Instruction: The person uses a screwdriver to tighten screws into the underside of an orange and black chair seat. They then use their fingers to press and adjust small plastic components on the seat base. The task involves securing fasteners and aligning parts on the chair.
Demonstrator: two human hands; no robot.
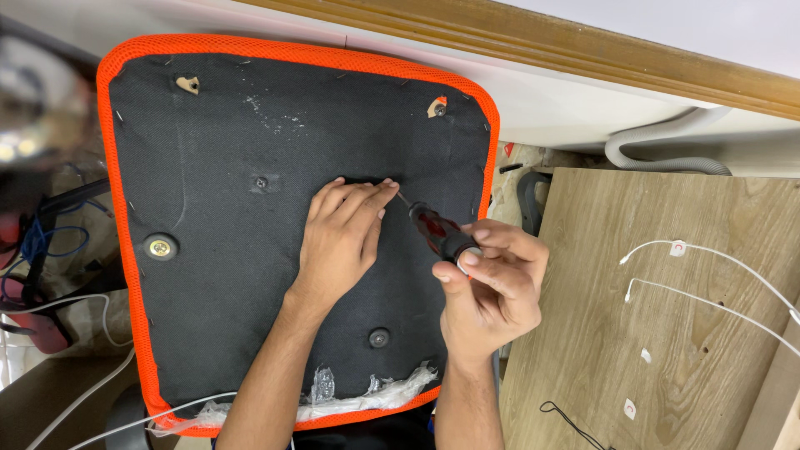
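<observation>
Firmly around screwdriver (pixel 439 232), right fingers (pixel 492 250) curled.

Under the left hand (pixel 340 237), the upturned seat's matt black fabric underside (pixel 225 308) has bright orange mesh edging (pixel 125 250). The right hand (pixel 492 283) grips a glossy red-and-black plastic-handled screwdriver (pixel 437 232). Beside it, a pale, matt wood-grain board (pixel 667 333).

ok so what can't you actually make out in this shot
- Head view: the screwdriver tip and whatever it meets, hidden under the left hand fingers on the seat bottom.
- The end of its handle, wrapped by the right hand.
- The shiny thing at the left edge, blurred and cut off.
- The grey hose, running off behind the wooden board.
</observation>
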